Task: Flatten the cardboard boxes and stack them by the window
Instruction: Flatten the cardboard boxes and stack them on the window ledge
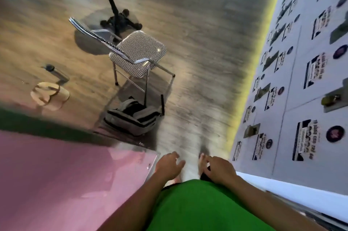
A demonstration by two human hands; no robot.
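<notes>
Two empty hands hang at the bottom centre of the head view, the left hand (168, 164) and right hand (216, 169) apart, fingers loosely curled on nothing, and no cardboard box shows anywhere in this blurred frame. It looks like a walk between steps, so the next move calls for finding a box. The only container, a grey bag (131, 115) under the chair (139, 51) at centre, lies open, its contents unclear.

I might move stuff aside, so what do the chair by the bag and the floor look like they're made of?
Chair: shiny metal tube frame, probably chromed, with seat and back in a black-and-white houndstooth covering, likely fabric or vinyl. Floor: grey-brown streaked boards, looks like wood or laminate; motion blur leaves that open.
</notes>
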